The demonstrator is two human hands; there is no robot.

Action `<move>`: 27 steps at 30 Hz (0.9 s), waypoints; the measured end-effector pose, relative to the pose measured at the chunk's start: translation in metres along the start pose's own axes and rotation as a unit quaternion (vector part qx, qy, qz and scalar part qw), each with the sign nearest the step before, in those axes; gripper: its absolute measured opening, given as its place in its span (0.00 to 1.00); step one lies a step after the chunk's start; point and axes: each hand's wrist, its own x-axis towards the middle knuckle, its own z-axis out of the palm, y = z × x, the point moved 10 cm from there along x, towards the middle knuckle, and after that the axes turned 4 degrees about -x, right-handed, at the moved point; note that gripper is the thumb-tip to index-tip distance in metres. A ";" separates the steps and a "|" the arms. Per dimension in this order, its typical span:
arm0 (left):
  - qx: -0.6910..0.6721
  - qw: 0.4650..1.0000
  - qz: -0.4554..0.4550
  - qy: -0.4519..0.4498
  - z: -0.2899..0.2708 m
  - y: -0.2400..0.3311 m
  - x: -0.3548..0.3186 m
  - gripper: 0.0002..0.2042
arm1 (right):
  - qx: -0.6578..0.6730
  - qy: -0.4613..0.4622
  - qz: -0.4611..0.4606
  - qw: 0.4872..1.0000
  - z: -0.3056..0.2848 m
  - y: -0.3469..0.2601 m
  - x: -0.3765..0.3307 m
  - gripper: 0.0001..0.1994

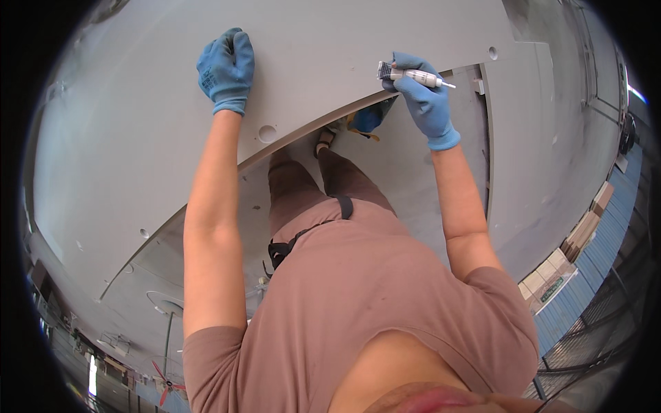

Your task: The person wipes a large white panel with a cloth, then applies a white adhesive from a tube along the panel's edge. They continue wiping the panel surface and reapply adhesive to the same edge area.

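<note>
My left hand [226, 72], in a blue work glove, rests closed over the large pale grey panel [303, 69]. Its fingers are curled inward, and whatever they may hold is hidden. At the right, past the panel's curved edge, my right hand [428, 103] wears a matching glove. Between its thumb and fingers it grips a small squeeze tube [416, 76], white with a dark patterned crimped end. The tube's thin white nozzle points right, away from the panel.
Round recesses [267, 133] mark the panel. Below its curved edge a blue and yellow bag-like thing [370, 118] lies near my feet. Boxes and planks [582, 234] lie at the far right beside blue corrugated sheeting [592, 275]. A red-bladed fan [165, 385] stands at lower left.
</note>
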 end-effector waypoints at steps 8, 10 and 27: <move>-0.006 1.000 -0.003 -0.005 0.001 -0.001 0.001 0.13 | 0.142 -0.057 -0.002 0.988 0.006 0.013 0.023 0.14; -0.008 1.000 -0.006 -0.006 0.002 -0.002 0.002 0.13 | 0.160 -0.068 0.007 0.985 0.012 0.011 0.028 0.15; 0.006 1.000 -0.011 -0.016 0.002 -0.002 0.003 0.13 | -0.163 0.083 0.110 0.977 0.008 0.030 0.043 0.11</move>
